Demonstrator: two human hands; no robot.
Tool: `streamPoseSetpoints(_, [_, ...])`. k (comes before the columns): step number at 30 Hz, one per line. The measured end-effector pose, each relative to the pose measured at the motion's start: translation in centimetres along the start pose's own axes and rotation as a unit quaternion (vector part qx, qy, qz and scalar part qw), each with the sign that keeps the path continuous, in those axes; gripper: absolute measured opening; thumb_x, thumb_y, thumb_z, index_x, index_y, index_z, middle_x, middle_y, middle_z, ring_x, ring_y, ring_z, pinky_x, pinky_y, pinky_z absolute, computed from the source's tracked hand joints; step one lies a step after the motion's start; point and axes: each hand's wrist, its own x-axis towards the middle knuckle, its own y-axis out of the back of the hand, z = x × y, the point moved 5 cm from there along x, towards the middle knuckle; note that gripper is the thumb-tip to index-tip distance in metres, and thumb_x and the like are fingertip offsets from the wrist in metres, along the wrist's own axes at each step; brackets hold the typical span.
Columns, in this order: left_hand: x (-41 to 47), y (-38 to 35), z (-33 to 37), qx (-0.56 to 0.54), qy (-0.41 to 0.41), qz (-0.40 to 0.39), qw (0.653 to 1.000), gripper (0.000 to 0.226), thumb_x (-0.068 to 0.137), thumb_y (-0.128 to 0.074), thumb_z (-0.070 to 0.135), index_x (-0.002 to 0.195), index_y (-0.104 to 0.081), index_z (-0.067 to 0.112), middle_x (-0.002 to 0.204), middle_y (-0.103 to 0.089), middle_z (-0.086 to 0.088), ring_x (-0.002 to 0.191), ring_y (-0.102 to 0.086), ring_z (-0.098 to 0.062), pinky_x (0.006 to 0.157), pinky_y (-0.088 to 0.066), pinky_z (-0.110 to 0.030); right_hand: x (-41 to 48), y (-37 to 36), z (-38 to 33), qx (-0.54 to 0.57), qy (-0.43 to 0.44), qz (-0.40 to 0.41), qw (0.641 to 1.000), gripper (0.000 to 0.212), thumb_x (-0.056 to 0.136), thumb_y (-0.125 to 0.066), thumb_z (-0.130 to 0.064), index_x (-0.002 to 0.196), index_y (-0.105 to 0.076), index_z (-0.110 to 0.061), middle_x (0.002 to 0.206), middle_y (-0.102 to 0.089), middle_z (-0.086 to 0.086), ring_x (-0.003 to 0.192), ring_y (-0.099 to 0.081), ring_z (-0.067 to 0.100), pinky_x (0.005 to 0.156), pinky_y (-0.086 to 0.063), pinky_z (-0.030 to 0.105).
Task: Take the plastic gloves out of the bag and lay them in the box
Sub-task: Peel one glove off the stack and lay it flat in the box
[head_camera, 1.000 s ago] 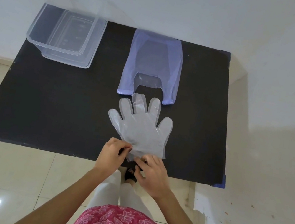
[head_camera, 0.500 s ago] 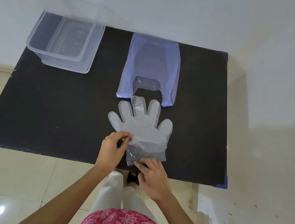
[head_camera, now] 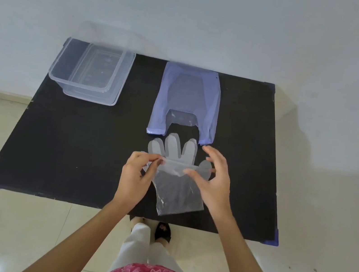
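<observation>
Clear plastic gloves (head_camera: 179, 190) lie stacked near the front edge of the black table (head_camera: 77, 142), fingers pointing away from me. My left hand (head_camera: 136, 173) pinches an edge of the top clear sheet and holds it up above the palm area. Just right of it hovers my right hand (head_camera: 213, 182), fingers spread, the thumb close to the lifted sheet. Right behind the gloves a pale blue carrier bag (head_camera: 187, 94) lies flat with its handles toward me. The clear box (head_camera: 79, 87) stands at the far left corner with nothing in it.
A white wall runs along the table's far edge and its right side. Pale floor tiles, my legs and my feet show below the front edge. Bare black tabletop lies between the gloves and the box.
Both hands moved up from the cuff at the front edge. My left hand lifted a clear sheet off the stack, and my right hand let go and opened beside it.
</observation>
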Motion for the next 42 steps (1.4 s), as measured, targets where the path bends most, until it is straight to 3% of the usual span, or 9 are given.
streamPoseSetpoints(4, [0.8, 1.3, 0.4, -0.038, 0.015, 0.020, 0.999, 0.020, 0.093, -0.056, 0.015, 0.108, -0.069, 0.017, 0.107, -0.061, 0.002, 0.098, -0.060, -0.016, 0.084, -0.054, -0.027, 1.9, 0.6, -1.8, 0.096, -0.014, -0.018, 0.995, 0.019, 0.079, -0.079, -0.027, 0.093, -0.077, -0.016, 0.103, -0.074, -0.009, 0.102, -0.066, 0.008, 0.097, -0.054, 0.031])
streamPoseSetpoints(12, [1.8, 3.4, 3.4, -0.180, 0.005, 0.010, 0.984, 0.035, 0.085, -0.054, 0.036, 0.115, -0.062, 0.018, 0.106, -0.068, 0.007, 0.099, -0.064, -0.004, 0.082, -0.052, -0.014, 4.0, 0.4, -6.6, 0.154, -0.017, -0.020, 0.988, 0.018, 0.084, -0.074, -0.027, 0.095, -0.076, -0.013, 0.090, -0.077, 0.000, 0.091, -0.071, 0.015, 0.085, -0.057, 0.024])
streamPoseSetpoints(20, [2.7, 4.7, 3.9, -0.186, 0.036, 0.094, 0.977, 0.016, 0.080, -0.074, 0.015, 0.096, -0.072, 0.018, 0.090, -0.073, 0.006, 0.089, -0.068, -0.012, 0.082, -0.057, -0.028, 4.6, 0.5, -10.0, 0.112, 0.015, -0.011, 0.993, 0.014, 0.085, -0.074, -0.029, 0.096, -0.075, -0.020, 0.091, -0.076, -0.008, 0.093, -0.069, 0.006, 0.088, -0.056, 0.023])
streamPoseSetpoints(23, [2.7, 5.3, 4.7, -0.199, 0.011, 0.074, 0.977, 0.012, 0.083, -0.070, 0.005, 0.090, -0.074, 0.015, 0.087, -0.073, 0.005, 0.085, -0.069, -0.008, 0.077, -0.054, -0.020, 4.6, 0.6, -12.4, 0.039, 0.104, -0.040, 0.993, 0.035, 0.079, -0.076, -0.044, 0.112, -0.065, -0.036, 0.113, -0.066, -0.025, 0.111, -0.058, -0.005, 0.097, -0.045, 0.015])
streamPoseSetpoints(26, [2.6, 5.7, 5.4, -0.196, -0.023, 0.052, 0.979, 0.016, 0.083, -0.068, -0.001, 0.087, -0.072, 0.014, 0.086, -0.073, 0.001, 0.081, -0.067, -0.005, 0.074, -0.050, -0.013, 4.9, -0.8, -15.3, -0.100, 0.199, -0.132, 0.966, 0.062, 0.070, -0.074, -0.061, 0.126, -0.058, -0.039, 0.121, -0.058, -0.029, 0.119, -0.045, -0.013, 0.114, -0.024, 0.027])
streamPoseSetpoints(30, [2.5, 6.0, 5.3, -0.175, -0.039, 0.039, 0.983, 0.019, 0.082, -0.069, 0.002, 0.084, -0.071, 0.021, 0.084, -0.072, 0.003, 0.079, -0.066, -0.004, 0.073, -0.049, -0.013, 5.6, -3.0, -16.8, -0.150, 0.189, -0.233, 0.942, 0.049, 0.072, -0.078, -0.051, 0.117, -0.063, -0.040, 0.094, -0.065, -0.027, 0.107, -0.043, -0.024, 0.119, -0.006, 0.036])
streamPoseSetpoints(33, [2.3, 6.6, 4.8, -0.162, -0.036, 0.047, 0.985, 0.014, 0.082, -0.070, 0.005, 0.086, -0.073, 0.018, 0.083, -0.073, 0.003, 0.081, -0.068, -0.009, 0.076, -0.052, -0.017, 6.0, -3.5, -17.6, -0.119, 0.190, -0.234, 0.946, 0.011, 0.076, -0.077, -0.045, 0.086, -0.073, -0.041, 0.079, -0.068, -0.029, 0.105, -0.052, -0.010, 0.116, -0.019, 0.033])
streamPoseSetpoints(37, [2.0, 7.6, 4.1, -0.153, -0.031, 0.053, 0.986, 0.015, 0.083, -0.068, 0.002, 0.094, -0.074, 0.010, 0.089, -0.074, 0.001, 0.087, -0.069, -0.012, 0.080, -0.053, -0.018, 5.5, -3.9, -19.7, -0.053, 0.219, -0.230, 0.947, 0.003, 0.079, -0.079, -0.031, 0.081, -0.078, -0.031, 0.081, -0.074, -0.016, 0.088, -0.066, 0.001, 0.090, -0.030, -0.003])
streamPoseSetpoints(42, [1.8, 9.0, 3.0, -0.156, -0.010, 0.069, 0.985, 0.012, 0.083, -0.068, 0.001, 0.089, -0.074, 0.009, 0.086, -0.074, 0.000, 0.086, -0.070, -0.011, 0.080, -0.053, -0.018, 5.2, -4.6, -21.4, 0.056, 0.191, -0.237, 0.951, 0.011, 0.080, -0.079, -0.027, 0.090, -0.078, -0.023, 0.088, -0.075, -0.014, 0.092, -0.068, -0.001, 0.082, -0.048, 0.009])
